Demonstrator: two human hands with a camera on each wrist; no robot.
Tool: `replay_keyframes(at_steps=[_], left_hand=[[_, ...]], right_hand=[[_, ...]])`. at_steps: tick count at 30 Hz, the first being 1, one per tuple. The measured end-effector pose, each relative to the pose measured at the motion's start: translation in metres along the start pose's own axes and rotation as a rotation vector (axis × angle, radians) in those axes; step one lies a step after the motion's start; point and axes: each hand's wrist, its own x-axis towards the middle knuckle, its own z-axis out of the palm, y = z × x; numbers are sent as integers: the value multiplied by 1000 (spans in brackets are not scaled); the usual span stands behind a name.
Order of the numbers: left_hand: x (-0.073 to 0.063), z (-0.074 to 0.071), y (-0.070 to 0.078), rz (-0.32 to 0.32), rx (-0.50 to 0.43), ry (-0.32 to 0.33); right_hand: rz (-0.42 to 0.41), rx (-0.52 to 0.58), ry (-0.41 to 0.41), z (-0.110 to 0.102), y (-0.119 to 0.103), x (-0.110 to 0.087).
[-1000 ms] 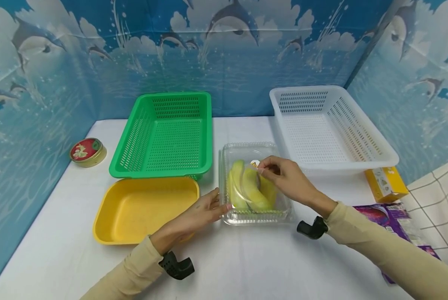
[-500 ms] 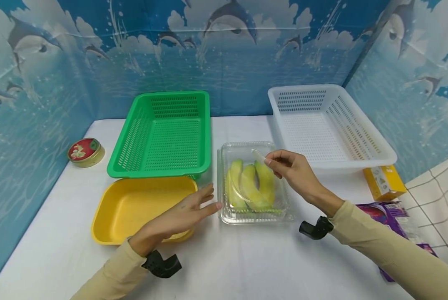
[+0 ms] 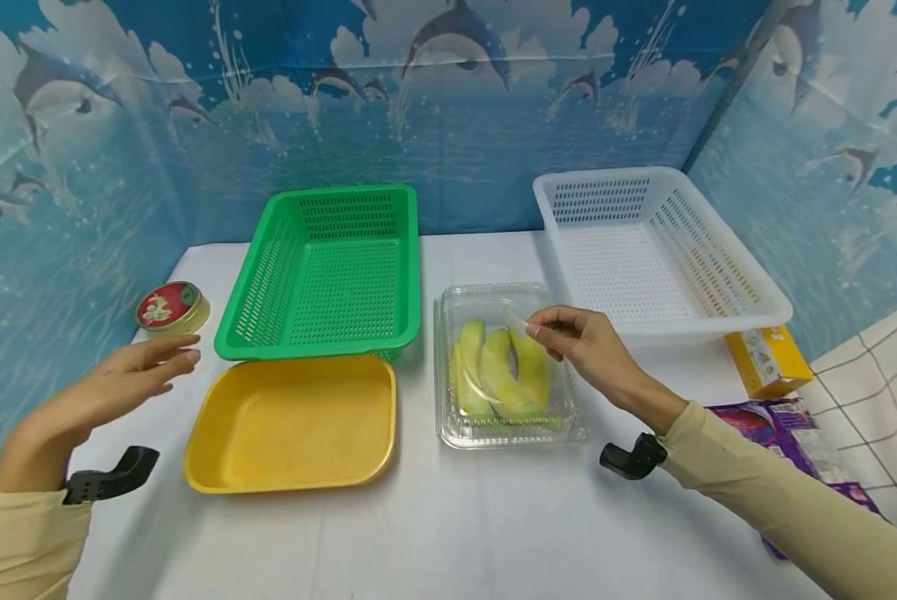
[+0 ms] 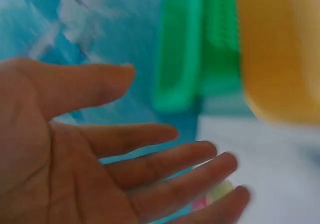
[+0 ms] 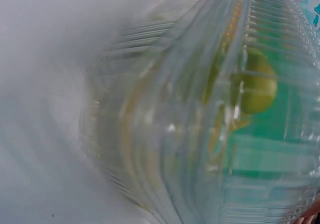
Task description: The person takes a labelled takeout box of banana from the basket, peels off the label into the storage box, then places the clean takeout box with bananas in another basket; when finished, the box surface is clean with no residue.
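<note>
A clear plastic clamshell box (image 3: 516, 440) with several yellow-green bananas (image 3: 499, 375) inside lies on the white cloth. Over its upper part my right hand (image 3: 579, 337) pinches a small whitish sticker (image 3: 514, 318) between thumb and forefinger. The right wrist view shows mostly the side of the box, with a banana end (image 5: 257, 82) through the plastic. My left hand (image 3: 126, 379) is in the air at the far left, just in front of a round red-topped tin (image 3: 169, 307). In the left wrist view its fingers (image 4: 172, 176) are spread, holding nothing.
A green basket (image 3: 411, 325) stands behind a yellow basin (image 3: 291, 483). A white basket (image 3: 719, 325) is at the back right, with a yellow box (image 3: 769, 367) and purple packaging (image 3: 749, 421) beside it. Dolphin-print curtains (image 3: 448, 167) enclose the back and sides.
My left hand has let go of the box's left side and swung left towards the tin. The right hand has lifted the sticker and drawn slightly right, uncovering the bananas beneath.
</note>
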Motion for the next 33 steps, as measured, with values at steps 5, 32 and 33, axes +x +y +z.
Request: replay_keyframes(at_steps=[5,32,33], left_hand=[[10,7,-54,-138,-287,-227],[38,43,-34,-122,-428,-256],[38,43,-33,-123,-428,-256]], right_hand=[[5,-22,-1,1,1,1],[-3,-46,-5,1,1,0],[-4,-41,-7,1,0,0]])
